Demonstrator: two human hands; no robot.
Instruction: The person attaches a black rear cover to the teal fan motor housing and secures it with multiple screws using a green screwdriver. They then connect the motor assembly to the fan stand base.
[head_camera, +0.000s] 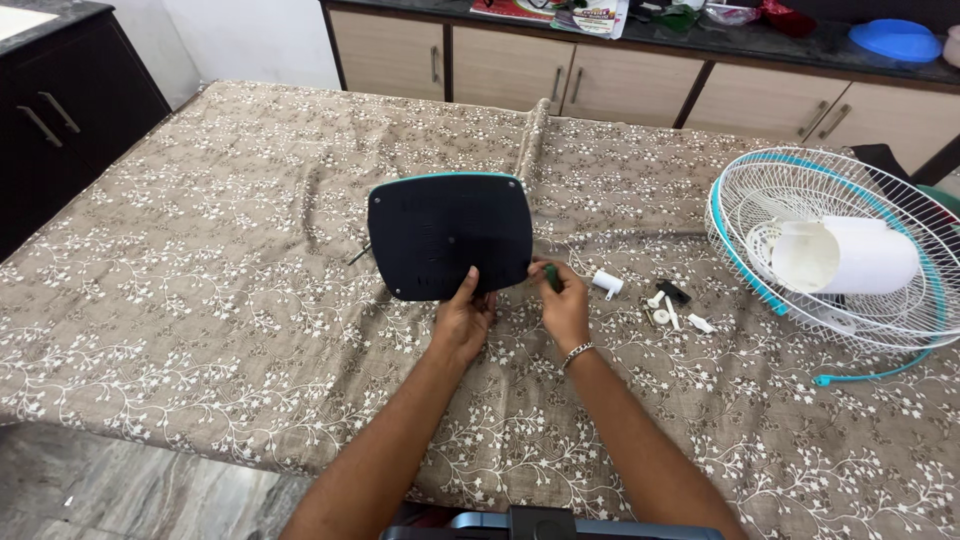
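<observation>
My left hand (462, 318) grips the near edge of a dark, rounded-square fan base (448, 236) with a teal rim, holding it tilted up with its underside toward me. My right hand (564, 303) is just right of the base, fingers closed on a small green-handled tool (551, 277) that looks like a screwdriver, its tip toward the base's lower right corner. A bracelet sits on my right wrist.
Small white and black parts (662, 303) lie on the patterned tablecloth (200, 280) right of my hands. A white fan guard with motor housing (845, 250) lies at the far right. Cabinets (520, 65) and a cluttered counter run along the back; a dark cabinet (50, 110) stands left.
</observation>
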